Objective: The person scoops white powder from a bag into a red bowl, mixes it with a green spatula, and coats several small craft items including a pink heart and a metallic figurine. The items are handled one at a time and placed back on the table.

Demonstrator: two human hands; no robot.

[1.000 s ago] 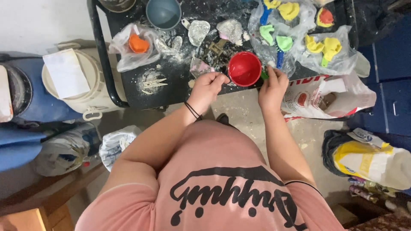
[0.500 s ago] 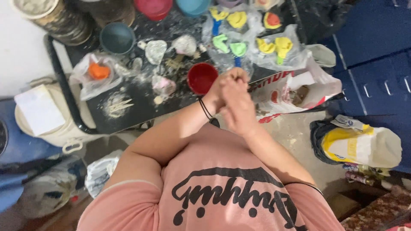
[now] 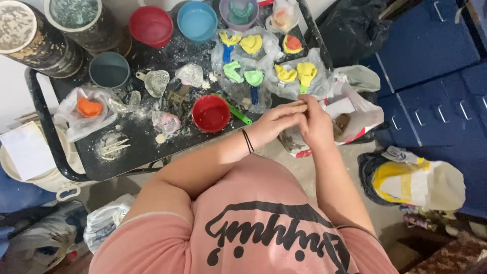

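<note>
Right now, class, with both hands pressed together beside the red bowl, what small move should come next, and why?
Probably part the hands and reach back to the red bowl. The left hand and right hand rub together just off the tray's edge, seemingly empty, while the bowl and green tool lie closest.

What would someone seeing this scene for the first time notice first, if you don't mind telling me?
Probably the person's two hands, the left hand pressed against the right hand just off the near right corner of the dusty black tray table. Next, the red bowl with a green-handled tool beside it, near the table's front edge. Behind it lie bright yellow and green moulded pieces in clear plastic bags.
</note>
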